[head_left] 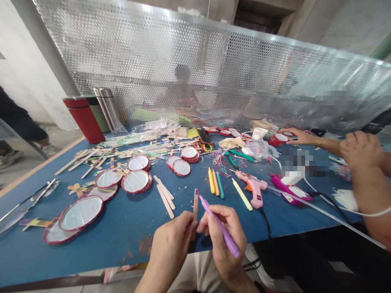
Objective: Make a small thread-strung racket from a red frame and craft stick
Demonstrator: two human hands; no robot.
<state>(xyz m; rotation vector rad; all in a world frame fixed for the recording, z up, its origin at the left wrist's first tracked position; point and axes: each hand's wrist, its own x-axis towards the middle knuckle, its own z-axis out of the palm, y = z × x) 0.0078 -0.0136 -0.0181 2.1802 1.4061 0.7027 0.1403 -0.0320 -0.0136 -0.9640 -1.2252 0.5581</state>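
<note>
My left hand (172, 240) pinches a wooden craft stick (196, 205) upright near the table's front edge; the stick's top end is coloured purple-red. In my right hand (227, 236) is a purple marker (221, 230), its tip close beside the coloured end. Whether tip and stick touch I cannot tell. Just beyond my left hand lie several plain craft sticks (165, 197). Yellow (211, 180), orange (216, 183) and teal (220, 185) markers lie side by side past my right hand, and a pale yellow marker (242, 195) rests to their right.
A pink glue gun (252, 185) lies right of the markers, its cord over the edge. Round red-rimmed discs (81, 212) and stick piles (88, 158) spread leftward. Glasses (33, 203), a red bottle (84, 120), a perforated metal screen (195, 65) and another person's arm (366, 179) surround the area.
</note>
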